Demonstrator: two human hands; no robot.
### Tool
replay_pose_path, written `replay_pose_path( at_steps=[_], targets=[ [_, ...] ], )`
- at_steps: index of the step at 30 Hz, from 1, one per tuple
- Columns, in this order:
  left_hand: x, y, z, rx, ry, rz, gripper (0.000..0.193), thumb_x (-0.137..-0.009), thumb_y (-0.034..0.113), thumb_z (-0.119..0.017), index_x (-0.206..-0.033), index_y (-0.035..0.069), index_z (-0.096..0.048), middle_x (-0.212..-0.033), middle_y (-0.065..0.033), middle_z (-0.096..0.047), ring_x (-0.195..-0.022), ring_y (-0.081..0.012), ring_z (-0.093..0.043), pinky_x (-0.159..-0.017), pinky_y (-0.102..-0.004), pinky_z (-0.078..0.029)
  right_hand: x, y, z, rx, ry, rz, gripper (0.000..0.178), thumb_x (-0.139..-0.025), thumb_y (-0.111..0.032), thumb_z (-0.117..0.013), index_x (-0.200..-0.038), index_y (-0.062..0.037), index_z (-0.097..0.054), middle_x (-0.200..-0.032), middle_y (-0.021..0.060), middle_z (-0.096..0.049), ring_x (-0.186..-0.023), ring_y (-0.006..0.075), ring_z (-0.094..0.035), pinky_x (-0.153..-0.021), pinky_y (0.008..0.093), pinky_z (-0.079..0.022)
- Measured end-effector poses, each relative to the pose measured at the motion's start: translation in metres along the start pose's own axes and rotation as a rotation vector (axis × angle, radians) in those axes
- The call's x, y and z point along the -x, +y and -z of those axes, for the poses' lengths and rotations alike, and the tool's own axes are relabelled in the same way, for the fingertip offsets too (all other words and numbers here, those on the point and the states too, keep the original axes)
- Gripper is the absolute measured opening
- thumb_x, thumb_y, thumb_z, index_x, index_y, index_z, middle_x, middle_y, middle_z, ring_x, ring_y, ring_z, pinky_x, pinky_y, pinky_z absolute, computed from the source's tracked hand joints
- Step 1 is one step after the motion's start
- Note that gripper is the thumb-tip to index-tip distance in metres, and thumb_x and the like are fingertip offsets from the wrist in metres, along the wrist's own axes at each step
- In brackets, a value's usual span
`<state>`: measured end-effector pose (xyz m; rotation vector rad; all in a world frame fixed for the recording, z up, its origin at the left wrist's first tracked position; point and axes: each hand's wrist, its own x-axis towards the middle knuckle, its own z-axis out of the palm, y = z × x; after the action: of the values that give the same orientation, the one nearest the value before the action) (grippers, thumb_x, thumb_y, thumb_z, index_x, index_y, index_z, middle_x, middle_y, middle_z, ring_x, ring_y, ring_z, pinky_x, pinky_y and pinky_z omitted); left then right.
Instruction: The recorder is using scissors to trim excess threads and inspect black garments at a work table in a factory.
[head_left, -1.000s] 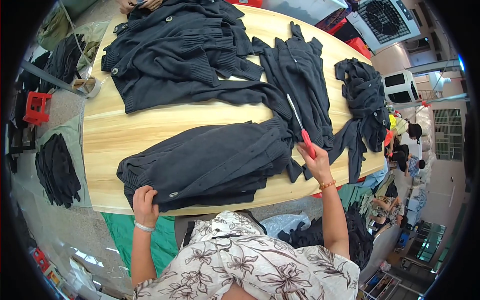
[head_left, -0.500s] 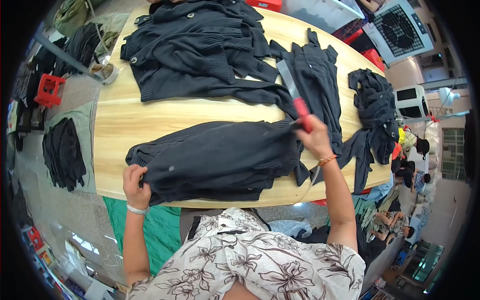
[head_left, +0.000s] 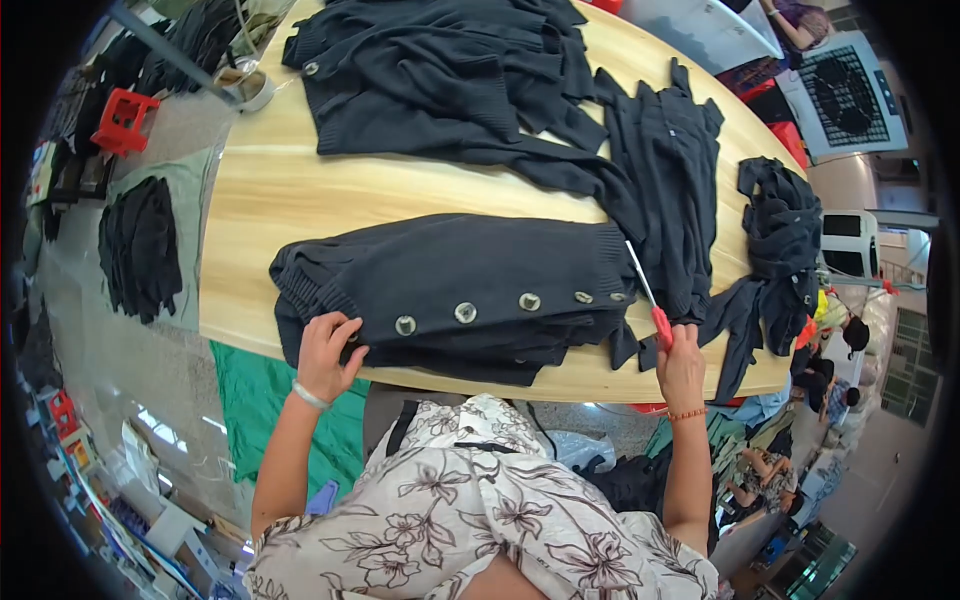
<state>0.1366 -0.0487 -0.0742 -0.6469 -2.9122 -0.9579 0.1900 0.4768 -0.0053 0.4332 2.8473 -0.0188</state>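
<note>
- One black knitted cardigan (head_left: 440,265) lies spread on the pale wood-grain surface (head_left: 290,185), at 2 o'clock from the left hand (head_left: 330,355) and between 9 and 10 o'clock from the right hand (head_left: 682,365).
- The left hand is half-curled, thumb apart from fingers, its tips on the cardigan's 8 o'clock corner; whether it pinches the cloth, I cannot tell.
- The right hand is closed around one red-handled cutting tool (head_left: 661,325) with a slim silver metal blade pointing to 11 o'clock, the tip at the cardigan's 3 o'clock end.
- Five round two-tone buttons (head_left: 465,313) show clearly along the cardigan; more dark knit layers show under its near edge, too merged to count.
- Beyond the cardigan lie three groups of black knitwear: a broad heap (head_left: 420,95) at 12, a long bundle (head_left: 662,180) at 1 and a crumpled bundle (head_left: 780,225) at 2 o'clock.
- One red plastic stool (head_left: 125,122) stands at 10 o'clock.
</note>
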Motion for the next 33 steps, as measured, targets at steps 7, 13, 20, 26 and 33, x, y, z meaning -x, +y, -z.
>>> replay_pose_path(
  at_steps=[7,13,20,26,33],
  targets=[
    [0.002,-0.007,-0.008,0.192,-0.031,0.159,0.035,-0.071,-0.003,-0.075,-0.101,0.004,-0.060,-0.098,-0.0120,-0.054,-0.075,-0.0259,-0.058,-0.066,-0.0341,-0.051,0.028,-0.081,0.020,-0.546,-0.059,0.390,0.030,-0.086,0.001,-0.063,-0.113,-0.0049,-0.052,-0.088,0.0161,-0.065,-0.073,0.0359,-0.066,-0.067,0.0407,-0.052],
    [0.005,-0.015,-0.013,0.376,-0.021,0.259,0.029,-0.072,-0.005,-0.070,-0.097,0.004,-0.060,-0.093,-0.0049,-0.053,-0.066,-0.0109,-0.051,-0.059,-0.0235,-0.045,0.030,-0.141,0.015,-0.508,-0.326,0.730,0.033,-0.080,-0.004,-0.068,-0.110,-0.0050,-0.054,-0.095,0.0170,-0.064,-0.083,0.0356,-0.065,-0.068,0.0422,-0.050],
    [0.016,-0.030,-0.021,0.617,0.037,0.371,0.026,-0.072,-0.004,-0.070,-0.095,0.004,-0.062,-0.093,-0.0018,-0.055,-0.068,-0.0072,-0.050,-0.061,-0.0208,-0.043,0.028,-0.207,-0.003,-0.410,-0.445,0.845,0.027,-0.088,-0.022,-0.067,-0.107,-0.0077,-0.053,-0.069,0.0128,-0.064,-0.067,0.0343,-0.066,-0.060,0.0444,-0.049],
    [0.024,-0.034,-0.025,0.700,0.088,0.346,0.031,-0.076,-0.005,-0.069,-0.105,0.002,-0.065,-0.098,-0.0022,-0.057,-0.075,-0.0070,-0.053,-0.066,-0.0206,-0.046,0.030,-0.208,0.003,-0.507,-0.480,0.819,0.031,-0.085,-0.012,-0.067,-0.113,-0.0081,-0.055,-0.086,0.0143,-0.067,-0.081,0.0330,-0.067,-0.069,0.0430,-0.051],
    [0.053,-0.002,-0.040,1.036,0.322,0.726,0.042,-0.088,-0.006,-0.060,-0.128,-0.002,-0.047,-0.099,-0.0069,-0.058,-0.077,-0.0084,-0.059,-0.068,-0.0196,-0.051,0.041,-0.189,0.001,-0.479,-0.394,0.667,0.031,-0.083,-0.006,-0.066,-0.113,-0.0087,-0.057,-0.092,0.0130,-0.064,-0.087,0.0324,-0.064,-0.074,0.0410,-0.050]
  ],
)
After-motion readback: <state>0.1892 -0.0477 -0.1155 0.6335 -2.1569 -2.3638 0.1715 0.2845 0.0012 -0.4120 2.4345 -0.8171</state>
